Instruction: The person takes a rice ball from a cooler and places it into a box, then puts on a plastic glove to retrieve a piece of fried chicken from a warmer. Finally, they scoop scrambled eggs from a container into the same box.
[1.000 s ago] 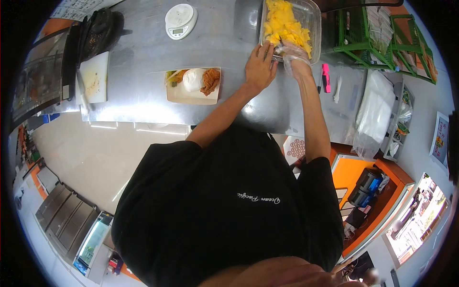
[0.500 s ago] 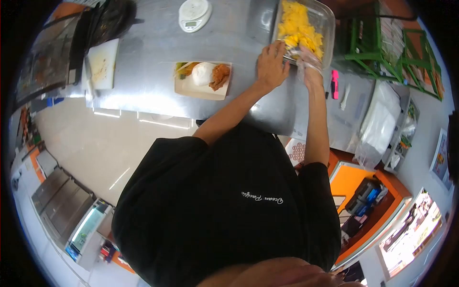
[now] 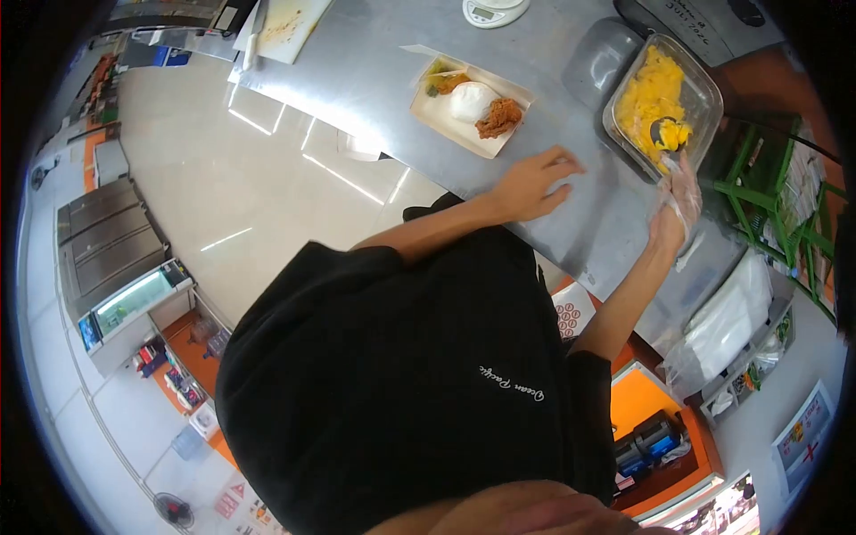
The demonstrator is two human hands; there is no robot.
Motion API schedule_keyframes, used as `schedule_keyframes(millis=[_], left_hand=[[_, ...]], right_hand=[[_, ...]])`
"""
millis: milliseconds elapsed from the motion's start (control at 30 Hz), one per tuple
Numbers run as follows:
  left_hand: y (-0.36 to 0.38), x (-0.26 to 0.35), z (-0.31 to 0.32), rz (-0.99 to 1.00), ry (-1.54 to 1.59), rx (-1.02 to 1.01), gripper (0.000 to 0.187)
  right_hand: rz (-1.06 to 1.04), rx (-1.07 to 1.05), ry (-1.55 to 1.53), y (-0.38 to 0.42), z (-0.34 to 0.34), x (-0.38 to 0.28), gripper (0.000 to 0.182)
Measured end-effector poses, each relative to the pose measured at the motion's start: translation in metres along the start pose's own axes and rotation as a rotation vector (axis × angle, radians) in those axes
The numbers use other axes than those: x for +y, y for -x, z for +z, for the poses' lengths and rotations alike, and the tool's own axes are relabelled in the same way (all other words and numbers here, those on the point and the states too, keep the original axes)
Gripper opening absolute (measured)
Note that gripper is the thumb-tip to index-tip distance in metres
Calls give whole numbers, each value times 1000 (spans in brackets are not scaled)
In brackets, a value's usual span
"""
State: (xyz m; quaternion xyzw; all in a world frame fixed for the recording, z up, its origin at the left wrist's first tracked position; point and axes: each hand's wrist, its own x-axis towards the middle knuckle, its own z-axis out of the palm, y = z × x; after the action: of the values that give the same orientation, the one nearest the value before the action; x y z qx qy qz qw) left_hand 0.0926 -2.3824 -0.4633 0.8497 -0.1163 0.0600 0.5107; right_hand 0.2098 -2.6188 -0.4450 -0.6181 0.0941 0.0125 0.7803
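Gloved fingers [image 3: 683,167] on the right hand [image 3: 678,203] are grasping what looks like a dark scoop [image 3: 656,134], and its head is now showing with yellow food [image 3: 655,89] piled on it. Half a second ago that bit was pretty much buried. It's all sitting inside a clear tub [image 3: 710,100] toward the steel counter's [image 3: 357,80] right end, well back from the near edge.

Bare left hand [image 3: 533,185] has changed too: it was touching the tub's near rim, and now it's hanging apart from it by the near edge, fingers loosely curled and holding nothing I can see. Can't tell if it's brushing the counter.

Whole view is tilting compared to before, so the scale [image 3: 493,12] and cutting board [image 3: 299,31] are getting cut off up top. Glove's covering the scoop's handle, and writing on the grey surface [image 3: 691,25] behind the tub is only partly reading.
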Motion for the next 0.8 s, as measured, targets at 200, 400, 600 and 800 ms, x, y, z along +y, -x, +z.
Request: schedule_keyframes(millis=[200, 400, 600, 800], left_hand=[[82, -49, -110, -274, -166, 575, 21], [89, -151, -175, -335, -153, 754, 13], [82, -188, -181, -266, -63, 535, 14], [86, -188, -187, -283, 2, 495, 18]], right_hand=[[150, -221, -56, 85, 56, -17, 44], [178, -434, 303, 140, 164, 43, 43], [-632, -526, 1090, 148, 245, 128, 53], [-803, -388, 1159, 157, 255, 154, 60]])
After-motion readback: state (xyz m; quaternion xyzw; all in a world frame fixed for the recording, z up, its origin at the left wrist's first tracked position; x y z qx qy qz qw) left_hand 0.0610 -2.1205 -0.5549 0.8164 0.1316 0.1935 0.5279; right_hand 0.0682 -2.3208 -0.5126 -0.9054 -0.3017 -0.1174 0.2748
